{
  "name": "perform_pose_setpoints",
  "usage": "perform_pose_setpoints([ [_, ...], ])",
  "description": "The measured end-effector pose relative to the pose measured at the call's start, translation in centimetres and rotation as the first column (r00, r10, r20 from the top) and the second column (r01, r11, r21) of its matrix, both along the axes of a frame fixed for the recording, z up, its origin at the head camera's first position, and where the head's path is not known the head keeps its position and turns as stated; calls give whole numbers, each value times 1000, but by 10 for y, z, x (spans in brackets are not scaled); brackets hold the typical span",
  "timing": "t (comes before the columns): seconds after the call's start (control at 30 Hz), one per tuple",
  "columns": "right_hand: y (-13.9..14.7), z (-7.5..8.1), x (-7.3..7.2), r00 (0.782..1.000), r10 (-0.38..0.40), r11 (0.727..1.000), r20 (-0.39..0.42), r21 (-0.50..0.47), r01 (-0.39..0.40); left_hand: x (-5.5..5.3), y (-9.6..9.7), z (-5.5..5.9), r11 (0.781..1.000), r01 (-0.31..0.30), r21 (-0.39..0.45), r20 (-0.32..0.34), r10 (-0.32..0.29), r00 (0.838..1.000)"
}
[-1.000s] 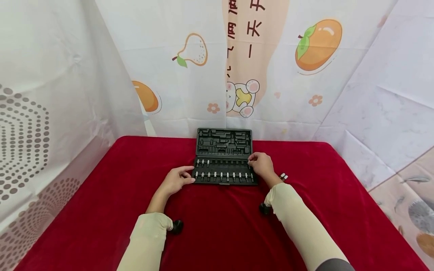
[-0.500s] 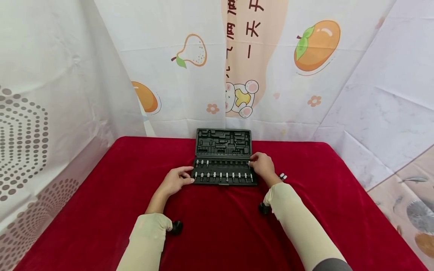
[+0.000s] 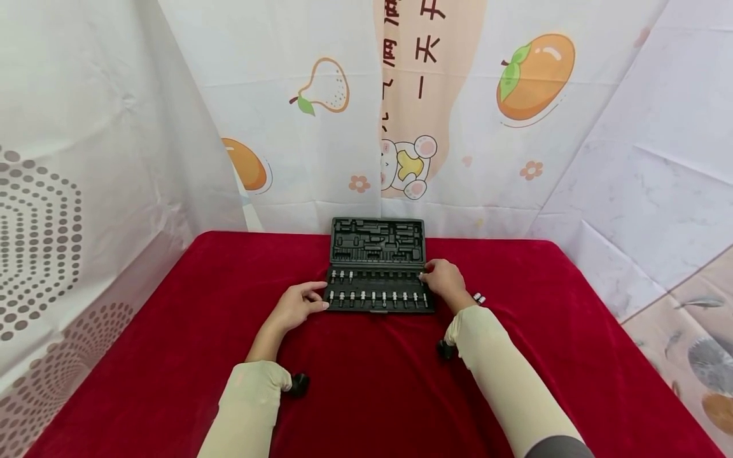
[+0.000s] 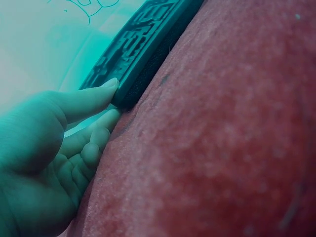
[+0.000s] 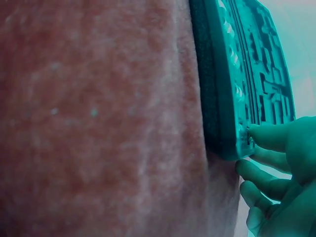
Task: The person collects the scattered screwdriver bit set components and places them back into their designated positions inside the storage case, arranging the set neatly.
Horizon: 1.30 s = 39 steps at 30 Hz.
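A black plastic socket-set case (image 3: 371, 284) lies unfolded at the back of the red cloth. Its front row is lined with several silver bit sockets (image 3: 373, 299); three more sockets (image 3: 342, 275) sit at the left of the back row. My left hand (image 3: 296, 305) rests thumb and index finger against the case's left edge, the thumb (image 4: 109, 85) at its front corner. At the right end of the back row, my right hand (image 3: 445, 278) pinches a small bit socket (image 3: 421, 276) mostly hidden by the fingers. The right thumb (image 5: 266, 136) reaches over the case's edge.
Two loose bit sockets (image 3: 479, 298) lie on the red cloth (image 3: 366, 375), just right of the right wrist. The moulded lid (image 3: 378, 240) stands raised behind the tray, close to a printed white curtain (image 3: 321, 159).
The right hand's fingers have shifted very slightly at the back row's right end. The left hand stays at the case's edge, and the case keeps its place.
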State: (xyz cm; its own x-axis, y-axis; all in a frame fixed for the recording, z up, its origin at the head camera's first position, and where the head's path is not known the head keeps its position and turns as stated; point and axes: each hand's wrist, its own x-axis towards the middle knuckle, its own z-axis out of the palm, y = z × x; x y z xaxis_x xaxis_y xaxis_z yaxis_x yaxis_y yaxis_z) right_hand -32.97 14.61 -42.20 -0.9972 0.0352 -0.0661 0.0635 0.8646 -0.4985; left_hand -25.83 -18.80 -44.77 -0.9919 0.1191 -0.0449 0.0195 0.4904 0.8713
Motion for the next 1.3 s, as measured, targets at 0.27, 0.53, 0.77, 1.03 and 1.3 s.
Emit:
perform_pose_setpoints([
  [0.27, -2, 0, -3, 1000, 20, 999, 14, -35, -19, -1, -4, 0, 999, 1, -43, -29, -2, 1000],
  [0.53, -2, 1, -4, 1000, -2, 1000, -5, 1, 2, -2, -2, 2, 1000, 11, -27, -31, -11, 999],
  [0.77, 0, -1, -4, 1000, -7, 1000, -9, -8, 7, -3, -1, -1, 999, 8, -34, -35, -9, 999],
  [1.03, 0, -2, -3, 1000, -28, 997, 10, -65, 28, -3, -1, 0, 999, 10, -34, -30, -11, 999],
  [1.3, -2, -3, -3, 998, -67, 990, 12, -125, 68, -2, -1, -1, 1000, 0, -31, -19, -1, 1000],
])
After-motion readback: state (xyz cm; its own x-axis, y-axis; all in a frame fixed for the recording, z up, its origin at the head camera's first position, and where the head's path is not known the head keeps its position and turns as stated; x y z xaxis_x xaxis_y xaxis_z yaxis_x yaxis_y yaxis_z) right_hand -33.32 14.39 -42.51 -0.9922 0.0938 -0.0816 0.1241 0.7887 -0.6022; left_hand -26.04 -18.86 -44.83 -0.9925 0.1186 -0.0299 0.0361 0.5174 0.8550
